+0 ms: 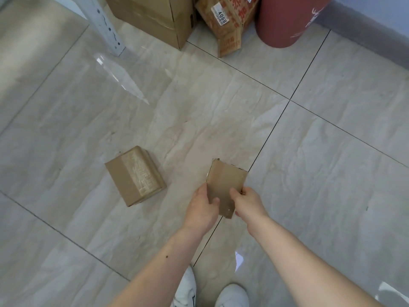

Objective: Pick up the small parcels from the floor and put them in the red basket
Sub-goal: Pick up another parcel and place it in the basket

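Observation:
Both hands hold one small brown cardboard parcel (225, 182) over the tiled floor, near the middle of the view. My left hand (202, 207) grips its left edge with the thumb on top. My right hand (247, 201) grips its right edge, thumb across the top face. A second small parcel (135, 176), brown with a strip of printed tape, lies on the floor to the left. A red round container (285, 21) stands at the top right against the wall; only its lower part shows.
A large brown carton (155, 16) and a tilted printed box with a "4068" label (228, 23) stand at the top. A white metal shelf leg (106, 25) rises at the top left. My white shoes (210, 293) are at the bottom edge.

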A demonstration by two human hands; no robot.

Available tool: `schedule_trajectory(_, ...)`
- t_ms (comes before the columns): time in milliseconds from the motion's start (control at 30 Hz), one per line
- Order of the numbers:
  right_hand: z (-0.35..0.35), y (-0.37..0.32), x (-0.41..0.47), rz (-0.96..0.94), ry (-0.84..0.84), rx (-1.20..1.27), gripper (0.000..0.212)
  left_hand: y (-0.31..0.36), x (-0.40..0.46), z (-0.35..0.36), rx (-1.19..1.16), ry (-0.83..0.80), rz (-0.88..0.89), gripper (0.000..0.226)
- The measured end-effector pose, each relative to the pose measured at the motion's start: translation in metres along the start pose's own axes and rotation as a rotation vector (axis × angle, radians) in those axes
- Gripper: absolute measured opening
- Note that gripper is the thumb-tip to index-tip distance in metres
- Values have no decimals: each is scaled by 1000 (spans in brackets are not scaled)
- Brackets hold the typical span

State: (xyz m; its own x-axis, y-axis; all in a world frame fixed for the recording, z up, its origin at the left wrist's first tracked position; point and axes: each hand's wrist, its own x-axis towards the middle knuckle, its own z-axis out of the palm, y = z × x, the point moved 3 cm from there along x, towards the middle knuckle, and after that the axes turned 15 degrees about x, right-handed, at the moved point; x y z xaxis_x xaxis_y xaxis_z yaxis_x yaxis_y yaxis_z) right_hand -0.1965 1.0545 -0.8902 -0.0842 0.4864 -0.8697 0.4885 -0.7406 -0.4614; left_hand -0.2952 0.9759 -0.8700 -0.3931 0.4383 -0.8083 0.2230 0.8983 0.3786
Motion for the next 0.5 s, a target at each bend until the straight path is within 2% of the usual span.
schedule_trajectory(200,-5,-48,-86,-84,16,-5,18,28,-82,-55,-81,83,-32,51)
schedule_trajectory(500,4,-132,-214,-220,20,-6,23,58,-184,-160,-204,315,-44,28)
